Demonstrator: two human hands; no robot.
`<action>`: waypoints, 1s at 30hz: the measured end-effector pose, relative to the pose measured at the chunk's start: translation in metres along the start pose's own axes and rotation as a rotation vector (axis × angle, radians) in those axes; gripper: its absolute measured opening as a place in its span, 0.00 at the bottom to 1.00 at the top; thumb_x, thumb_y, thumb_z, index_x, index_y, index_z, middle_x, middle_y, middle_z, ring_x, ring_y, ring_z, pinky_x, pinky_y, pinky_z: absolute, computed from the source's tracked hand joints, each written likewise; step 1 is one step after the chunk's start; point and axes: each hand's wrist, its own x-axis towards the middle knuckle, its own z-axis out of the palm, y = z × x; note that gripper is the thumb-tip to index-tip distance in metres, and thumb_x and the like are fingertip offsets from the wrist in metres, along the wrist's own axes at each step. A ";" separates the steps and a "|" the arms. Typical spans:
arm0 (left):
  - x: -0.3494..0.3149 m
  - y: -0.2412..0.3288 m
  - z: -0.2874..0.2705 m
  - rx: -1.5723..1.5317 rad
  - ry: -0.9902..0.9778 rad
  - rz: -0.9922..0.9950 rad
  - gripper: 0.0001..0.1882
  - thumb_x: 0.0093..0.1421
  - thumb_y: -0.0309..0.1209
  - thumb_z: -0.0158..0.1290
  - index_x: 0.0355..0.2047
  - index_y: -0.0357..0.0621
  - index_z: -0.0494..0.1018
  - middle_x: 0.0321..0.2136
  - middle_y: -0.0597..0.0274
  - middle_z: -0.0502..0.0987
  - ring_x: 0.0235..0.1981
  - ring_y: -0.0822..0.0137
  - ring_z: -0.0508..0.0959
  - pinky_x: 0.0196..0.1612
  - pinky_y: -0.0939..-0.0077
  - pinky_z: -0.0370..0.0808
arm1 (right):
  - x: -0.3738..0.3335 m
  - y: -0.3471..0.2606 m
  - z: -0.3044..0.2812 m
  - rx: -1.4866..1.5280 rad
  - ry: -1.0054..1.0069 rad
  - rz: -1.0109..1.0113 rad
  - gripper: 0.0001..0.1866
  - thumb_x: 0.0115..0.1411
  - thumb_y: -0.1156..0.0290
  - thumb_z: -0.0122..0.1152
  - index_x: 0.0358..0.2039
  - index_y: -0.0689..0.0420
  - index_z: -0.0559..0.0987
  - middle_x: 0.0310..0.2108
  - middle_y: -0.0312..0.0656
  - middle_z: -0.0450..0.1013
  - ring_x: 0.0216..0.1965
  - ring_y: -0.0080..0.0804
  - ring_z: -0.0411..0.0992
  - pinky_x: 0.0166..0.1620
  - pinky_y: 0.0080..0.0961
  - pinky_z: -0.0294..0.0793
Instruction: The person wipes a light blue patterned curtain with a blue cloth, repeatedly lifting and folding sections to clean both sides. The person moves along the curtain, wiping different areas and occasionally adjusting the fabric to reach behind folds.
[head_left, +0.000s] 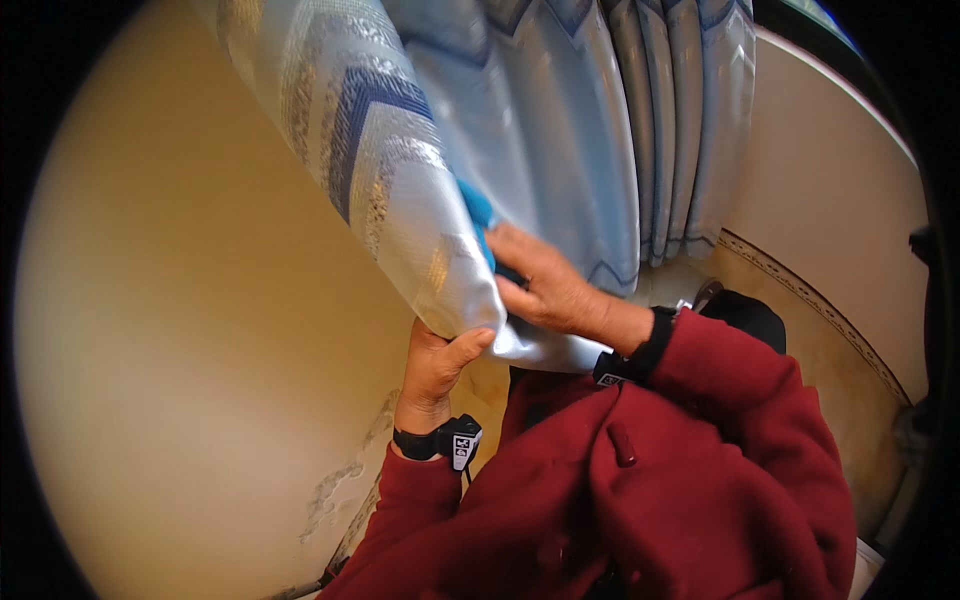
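A silvery-blue curtain with zigzag bands of dark blue and gold hangs down from the upper left. At its lower corner my left hand is closed, thumb on top, with the fabric gripped between thumb and fingers. My right hand is closed around a teal object with a dark part, held against the inner side of the curtain. Most of that object is hidden by the fabric and my fingers, so its kind does not show. Both wrists wear black straps with small devices.
More curtain folds hang behind, to the right. A plain yellowish wall fills the left, with peeling patches low down. A patterned border strip runs along the floor at right. A dark rounded object lies beyond my right forearm.
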 end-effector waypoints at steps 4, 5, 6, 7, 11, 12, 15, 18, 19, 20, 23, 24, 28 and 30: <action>-0.006 -0.004 -0.016 -0.207 0.130 0.018 0.33 0.50 0.28 0.61 0.57 0.39 0.64 0.50 0.58 0.70 0.51 0.62 0.72 0.54 0.66 0.70 | -0.087 0.048 -0.005 -0.351 -0.857 0.451 0.26 0.56 0.67 0.52 0.57 0.49 0.71 0.41 0.53 0.73 0.39 0.52 0.73 0.43 0.43 0.72; -0.008 -0.003 -0.024 -0.226 0.177 0.027 0.31 0.50 0.29 0.61 0.55 0.39 0.65 0.48 0.57 0.71 0.49 0.61 0.73 0.53 0.64 0.72 | -0.102 0.058 -0.010 -0.446 -1.032 0.554 0.26 0.55 0.66 0.52 0.56 0.50 0.71 0.38 0.53 0.74 0.38 0.53 0.73 0.43 0.44 0.72; -0.008 -0.006 -0.030 -0.158 0.176 0.019 0.30 0.50 0.28 0.61 0.54 0.39 0.66 0.46 0.58 0.72 0.47 0.63 0.73 0.51 0.66 0.73 | -0.109 0.066 -0.014 -0.404 -0.850 0.531 0.26 0.55 0.66 0.52 0.57 0.51 0.71 0.37 0.52 0.75 0.38 0.52 0.74 0.43 0.42 0.72; -0.011 -0.007 -0.036 -0.080 0.189 -0.040 0.28 0.50 0.26 0.61 0.52 0.38 0.68 0.44 0.58 0.73 0.45 0.64 0.74 0.49 0.67 0.74 | -0.115 0.069 -0.016 -0.375 -0.719 0.582 0.26 0.55 0.66 0.52 0.57 0.51 0.71 0.37 0.52 0.76 0.39 0.51 0.74 0.43 0.41 0.73; -0.011 -0.060 -0.025 0.269 -0.002 -0.281 0.21 0.49 0.29 0.65 0.43 0.36 0.73 0.36 0.62 0.78 0.36 0.69 0.76 0.42 0.74 0.73 | -0.095 0.061 0.005 0.178 -0.277 0.532 0.29 0.58 0.67 0.51 0.61 0.53 0.65 0.47 0.56 0.73 0.47 0.46 0.74 0.50 0.33 0.72; -0.015 -0.078 -0.016 0.320 -0.079 -0.267 0.21 0.50 0.31 0.65 0.43 0.38 0.74 0.36 0.63 0.78 0.37 0.68 0.76 0.43 0.73 0.73 | -0.092 0.057 0.014 0.057 -0.236 0.448 0.28 0.58 0.66 0.51 0.61 0.54 0.65 0.47 0.57 0.73 0.46 0.49 0.73 0.49 0.35 0.72; -0.022 -0.124 0.001 0.375 -0.083 -0.254 0.17 0.58 0.34 0.59 0.44 0.36 0.74 0.37 0.61 0.79 0.40 0.68 0.76 0.46 0.72 0.72 | -0.103 0.058 0.023 0.005 -0.391 0.455 0.27 0.59 0.67 0.51 0.59 0.55 0.66 0.45 0.59 0.72 0.46 0.53 0.72 0.51 0.37 0.70; -0.015 -0.123 -0.001 0.324 0.046 -0.297 0.18 0.65 0.35 0.51 0.48 0.32 0.72 0.39 0.60 0.78 0.39 0.70 0.74 0.47 0.73 0.71 | -0.140 0.078 0.001 -0.135 -0.793 0.670 0.24 0.57 0.68 0.50 0.56 0.55 0.69 0.42 0.60 0.72 0.44 0.57 0.71 0.50 0.39 0.69; -0.007 -0.109 -0.007 0.319 0.130 -0.335 0.21 0.65 0.39 0.50 0.50 0.33 0.70 0.42 0.58 0.76 0.42 0.66 0.74 0.49 0.69 0.70 | -0.151 0.084 -0.008 -0.166 -0.889 0.761 0.25 0.57 0.68 0.50 0.56 0.54 0.69 0.42 0.61 0.72 0.45 0.58 0.70 0.50 0.40 0.69; 0.009 -0.089 -0.019 0.122 0.269 -0.310 0.24 0.65 0.42 0.49 0.53 0.34 0.67 0.45 0.56 0.75 0.45 0.63 0.73 0.50 0.66 0.70 | -0.156 0.092 -0.017 -0.190 -0.826 0.801 0.25 0.57 0.67 0.50 0.57 0.54 0.69 0.43 0.61 0.72 0.45 0.57 0.71 0.50 0.39 0.69; 0.043 -0.004 -0.070 -0.181 0.421 -0.045 0.35 0.64 0.52 0.47 0.59 0.36 0.60 0.54 0.53 0.69 0.55 0.56 0.70 0.58 0.58 0.67 | -0.158 0.101 -0.028 -0.166 -0.651 0.877 0.27 0.57 0.66 0.51 0.59 0.55 0.68 0.46 0.60 0.72 0.46 0.53 0.72 0.51 0.37 0.69; 0.046 0.013 -0.080 -0.170 0.467 0.068 0.36 0.63 0.53 0.48 0.60 0.37 0.59 0.55 0.52 0.68 0.56 0.56 0.68 0.59 0.58 0.67 | -0.152 0.100 -0.026 -0.110 -0.543 0.862 0.27 0.57 0.66 0.51 0.59 0.56 0.68 0.47 0.59 0.72 0.47 0.51 0.72 0.52 0.36 0.69; 0.009 -0.010 -0.072 -0.102 0.541 -0.022 0.38 0.61 0.48 0.53 0.63 0.41 0.52 0.60 0.54 0.60 0.60 0.58 0.62 0.61 0.58 0.63 | -0.132 0.070 0.004 0.020 -0.437 0.679 0.31 0.57 0.64 0.55 0.62 0.55 0.64 0.52 0.57 0.70 0.52 0.48 0.70 0.56 0.34 0.66; -0.040 -0.074 -0.038 -0.065 0.477 -0.361 0.33 0.63 0.40 0.52 0.64 0.47 0.53 0.55 0.59 0.65 0.53 0.60 0.67 0.55 0.57 0.66 | -0.134 0.048 0.022 0.077 -0.602 0.599 0.32 0.57 0.64 0.57 0.63 0.54 0.64 0.53 0.56 0.69 0.53 0.49 0.69 0.57 0.34 0.65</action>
